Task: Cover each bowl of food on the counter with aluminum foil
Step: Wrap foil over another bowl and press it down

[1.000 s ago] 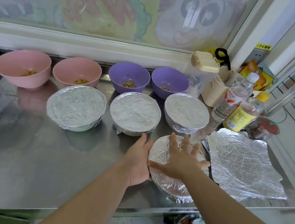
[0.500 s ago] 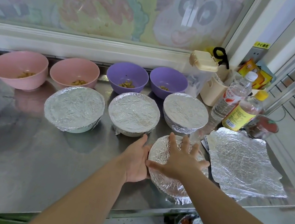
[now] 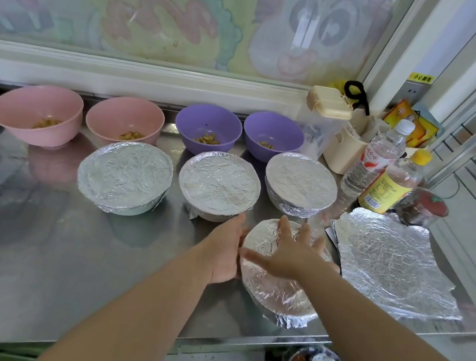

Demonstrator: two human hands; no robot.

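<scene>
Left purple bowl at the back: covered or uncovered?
Uncovered: the left purple bowl has a bare rim, and food pieces show inside.

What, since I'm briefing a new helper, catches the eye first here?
The right hand lies flat on a foil-wrapped bowl near the counter edge, the left hand against its side. Behind stand three foil-covered bowls; along the back, two pink bowls and two purple bowls sit uncovered.
</scene>
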